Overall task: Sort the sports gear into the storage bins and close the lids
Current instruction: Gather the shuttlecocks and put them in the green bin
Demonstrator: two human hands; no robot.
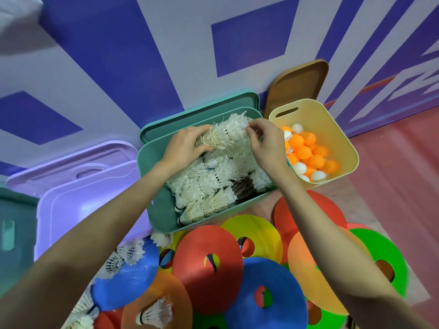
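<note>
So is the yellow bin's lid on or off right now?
Off. The yellow bin is open, balls showing; a brown lid leans behind it.

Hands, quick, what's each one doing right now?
Left hand: grips a stack of shuttlecocks over the green bin.
Right hand: fingertips pinch the feather end of the same stack.

We find the green bin (161, 210) at frame centre heaped with shuttlecocks (213, 181), leaving bare floor only at its lower-left corner. The yellow bin (342, 129) to the right is half full of balls (306, 155). Overlapping cone discs (209, 264) cover the lower frame. The purple lid (78, 200) blocks the left; our open lane is the red floor (399, 167) at right.
</note>
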